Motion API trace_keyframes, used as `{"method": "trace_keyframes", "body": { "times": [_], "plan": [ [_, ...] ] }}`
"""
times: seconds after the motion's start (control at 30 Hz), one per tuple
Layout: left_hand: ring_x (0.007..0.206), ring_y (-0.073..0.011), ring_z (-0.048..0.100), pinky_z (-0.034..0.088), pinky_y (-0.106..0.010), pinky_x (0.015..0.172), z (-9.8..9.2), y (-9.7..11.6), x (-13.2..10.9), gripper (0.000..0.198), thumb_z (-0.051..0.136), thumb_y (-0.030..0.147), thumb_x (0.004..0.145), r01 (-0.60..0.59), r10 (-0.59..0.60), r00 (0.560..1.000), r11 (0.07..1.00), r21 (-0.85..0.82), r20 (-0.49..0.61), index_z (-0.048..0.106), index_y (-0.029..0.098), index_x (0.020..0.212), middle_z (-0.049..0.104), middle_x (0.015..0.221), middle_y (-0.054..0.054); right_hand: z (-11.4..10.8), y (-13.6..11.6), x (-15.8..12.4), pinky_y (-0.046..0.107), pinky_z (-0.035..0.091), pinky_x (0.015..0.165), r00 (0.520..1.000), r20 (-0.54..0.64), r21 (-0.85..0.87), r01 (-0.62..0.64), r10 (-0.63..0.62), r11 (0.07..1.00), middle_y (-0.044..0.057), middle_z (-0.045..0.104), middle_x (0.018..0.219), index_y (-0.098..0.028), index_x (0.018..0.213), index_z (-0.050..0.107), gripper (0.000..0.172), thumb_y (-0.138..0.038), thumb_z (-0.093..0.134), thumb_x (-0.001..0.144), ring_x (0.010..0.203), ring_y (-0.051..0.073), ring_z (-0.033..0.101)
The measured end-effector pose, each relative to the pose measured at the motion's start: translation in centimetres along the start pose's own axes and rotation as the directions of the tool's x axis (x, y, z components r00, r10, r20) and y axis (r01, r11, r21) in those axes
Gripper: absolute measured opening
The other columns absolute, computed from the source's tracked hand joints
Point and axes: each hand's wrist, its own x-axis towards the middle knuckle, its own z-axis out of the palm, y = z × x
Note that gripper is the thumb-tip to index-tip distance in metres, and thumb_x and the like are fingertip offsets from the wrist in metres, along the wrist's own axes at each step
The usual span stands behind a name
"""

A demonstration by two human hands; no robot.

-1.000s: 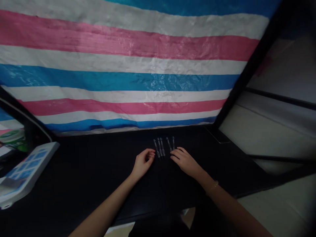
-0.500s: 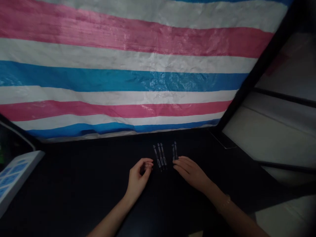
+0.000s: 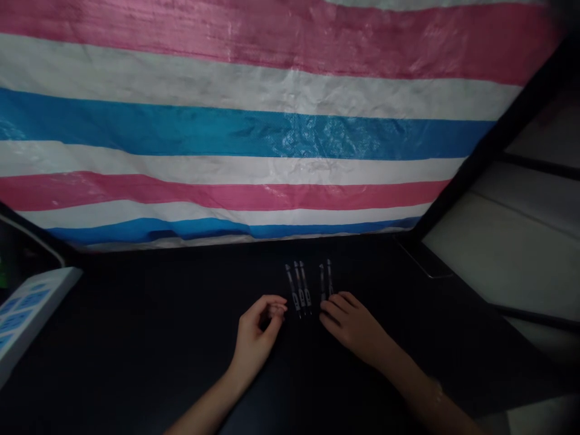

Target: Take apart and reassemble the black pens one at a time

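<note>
Several slim dark pens (image 3: 299, 290) lie side by side on a black table (image 3: 158, 338), split into a group of three and a pair (image 3: 325, 283) to their right. My left hand (image 3: 258, 332) rests just left of the three, its fingers curled with thumb and fingertips pinched together; what they pinch, if anything, is too small to make out. My right hand (image 3: 353, 323) lies flat on the table with fingers stretched forward, its fingertips touching the near ends of the pair.
A pink, white and blue striped tarp (image 3: 254, 133) hangs right behind the table. A white box with blue panels (image 3: 27, 308) sits at the left edge. Pale shelving and a dark frame (image 3: 498, 241) stand to the right.
The view has tilted and shifted slightly. My left hand has drawn back from the pens and curled into a pinch. My right hand has pushed two pens apart from the other three.
</note>
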Motion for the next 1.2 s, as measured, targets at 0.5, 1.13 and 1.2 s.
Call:
{"method": "trace_keyframes", "body": {
  "times": [0.5,1.13,1.2],
  "plan": [
    [0.062,-0.0092,0.051,0.043,-0.02,0.05,0.9,0.4,-1.3,0.028,0.055,0.032,0.088,0.072,-0.028,0.979,0.975,-0.212,0.202,0.053,0.023,0.114,0.056,0.098,-0.005,-3.2,-5.0,-2.0,0.022,0.048,0.056,-0.006,0.19,0.924,-0.338,0.982,-0.181,-0.001,0.056,0.077,-0.021,0.079,0.059,0.015,-0.033,0.068,0.078,0.064,0.012,0.054],
    [0.041,-0.0056,0.042,0.03,-0.017,0.044,1.2,0.7,-1.6,0.03,0.067,0.043,0.079,0.309,-0.296,0.95,0.849,-0.43,0.099,0.059,0.015,0.082,0.053,0.048,0.005,-1.4,-6.2,-0.3,0.024,0.041,0.053,0.351,0.572,0.778,-0.518,0.741,-0.355,0.0,0.055,0.061,-0.017,0.093,0.066,0.034,-0.046,0.049,0.09,0.054,0.013,0.049],
    [0.039,-0.0049,0.04,0.028,-0.017,0.042,1.2,0.7,-1.6,0.03,0.067,0.044,0.079,0.321,-0.314,0.945,0.845,-0.428,0.088,0.059,0.015,0.081,0.052,0.047,0.006,-1.4,-6.3,-0.2,0.023,0.039,0.048,0.353,0.569,0.76,-0.57,0.743,-0.312,-0.001,0.053,0.058,-0.017,0.091,0.066,0.035,-0.048,0.05,0.089,0.049,0.011,0.047]
  ]
}}
